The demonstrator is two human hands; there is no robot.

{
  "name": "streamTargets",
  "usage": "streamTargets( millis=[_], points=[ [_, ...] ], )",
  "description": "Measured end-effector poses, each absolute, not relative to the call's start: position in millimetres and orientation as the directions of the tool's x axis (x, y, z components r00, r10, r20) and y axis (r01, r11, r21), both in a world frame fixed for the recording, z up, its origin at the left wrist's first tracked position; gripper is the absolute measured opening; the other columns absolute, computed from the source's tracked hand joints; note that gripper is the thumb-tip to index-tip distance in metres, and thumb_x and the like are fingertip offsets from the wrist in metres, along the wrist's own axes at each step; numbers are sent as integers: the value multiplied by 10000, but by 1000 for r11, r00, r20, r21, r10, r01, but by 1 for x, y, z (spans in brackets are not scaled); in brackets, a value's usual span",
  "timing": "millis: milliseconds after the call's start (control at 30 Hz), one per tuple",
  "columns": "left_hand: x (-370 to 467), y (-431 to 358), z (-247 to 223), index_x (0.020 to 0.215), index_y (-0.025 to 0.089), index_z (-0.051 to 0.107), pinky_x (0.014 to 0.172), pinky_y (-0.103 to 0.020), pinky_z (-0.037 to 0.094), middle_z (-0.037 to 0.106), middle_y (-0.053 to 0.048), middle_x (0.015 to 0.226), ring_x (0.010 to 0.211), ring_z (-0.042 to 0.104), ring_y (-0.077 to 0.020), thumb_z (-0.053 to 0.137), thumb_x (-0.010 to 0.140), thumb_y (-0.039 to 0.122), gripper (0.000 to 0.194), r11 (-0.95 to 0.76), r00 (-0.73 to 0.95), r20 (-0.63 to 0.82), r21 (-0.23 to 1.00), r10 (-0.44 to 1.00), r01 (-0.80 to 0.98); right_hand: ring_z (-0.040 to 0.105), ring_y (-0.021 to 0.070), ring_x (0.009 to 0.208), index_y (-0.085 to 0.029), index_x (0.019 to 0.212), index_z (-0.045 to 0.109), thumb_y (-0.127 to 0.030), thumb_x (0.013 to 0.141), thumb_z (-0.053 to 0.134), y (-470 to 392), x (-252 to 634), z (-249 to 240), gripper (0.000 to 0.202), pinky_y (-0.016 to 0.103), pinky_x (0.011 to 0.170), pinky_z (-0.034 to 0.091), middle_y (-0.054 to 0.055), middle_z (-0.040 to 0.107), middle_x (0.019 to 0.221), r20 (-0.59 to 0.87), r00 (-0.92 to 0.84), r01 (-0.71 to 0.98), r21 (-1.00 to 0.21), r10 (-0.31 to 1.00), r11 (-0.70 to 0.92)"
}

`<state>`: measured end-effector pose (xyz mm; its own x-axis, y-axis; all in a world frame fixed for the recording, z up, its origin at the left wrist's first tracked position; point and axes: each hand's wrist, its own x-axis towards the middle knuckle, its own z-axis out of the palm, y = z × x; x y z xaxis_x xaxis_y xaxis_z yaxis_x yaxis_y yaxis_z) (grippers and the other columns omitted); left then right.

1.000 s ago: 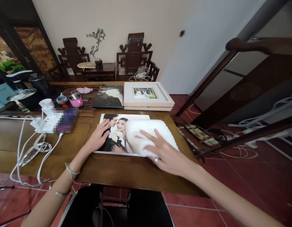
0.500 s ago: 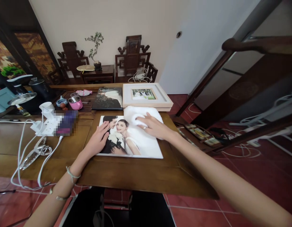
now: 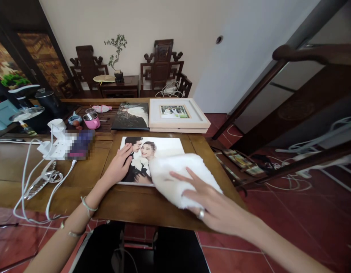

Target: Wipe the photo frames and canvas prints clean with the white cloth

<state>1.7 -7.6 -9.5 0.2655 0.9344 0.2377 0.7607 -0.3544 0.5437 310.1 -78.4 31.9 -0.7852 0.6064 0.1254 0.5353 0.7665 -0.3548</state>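
A white-bordered photo panel (image 3: 142,162) with a couple's portrait lies flat on the wooden table, near its front edge. My left hand (image 3: 120,164) rests flat on the panel's left side, fingers stretched out and nothing held. With my right hand (image 3: 202,197) I grip a fluffy white cloth (image 3: 166,167), thumb side tucked into it and some fingers spread over the top. The cloth covers the panel's lower right part and hangs over onto the wood.
Behind the panel lie a dark photo panel (image 3: 131,116) and a pale wooden picture frame (image 3: 179,124). A pink cup (image 3: 92,122), a power strip (image 3: 60,147) with white cables and a clear winged object (image 3: 41,181) are on the left. The table (image 3: 129,204) ends close to my legs.
My right hand has drawn the cloth from the panel's upper right toward me, down over its lower right corner. My left hand stays on the panel.
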Motion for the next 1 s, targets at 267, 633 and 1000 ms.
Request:
streamTargets(
  millis=[267,633,1000],
  points=[
    [1,-9,-6,1415,146,422,1171,-487,189,345,-118,1525,1438,256,-223,324,961,325,497,-368,302,210,521,930,770,334,280,1378,-210,877,591,-139,841,441,-61,302,34,169,571,1129,248,126,474,1436,185,-803,482,-358,567,800],
    [3,-9,-3,1397,118,447,1179,-457,185,374,-129,1508,1432,272,-214,335,951,307,496,-363,290,219,532,932,765,450,367,1290,-223,1111,574,-330,946,381,52,286,25,275,634,1040,330,97,620,1261,207,-594,667,-414,777,620],
    [4,-12,-6,1371,80,481,1164,-472,243,413,-144,1479,1409,326,-238,341,936,310,511,-363,271,244,544,931,757,180,296,1431,-178,917,605,-59,758,450,-98,288,33,252,623,1133,158,163,438,1456,170,-863,418,-288,475,862]
  ],
)
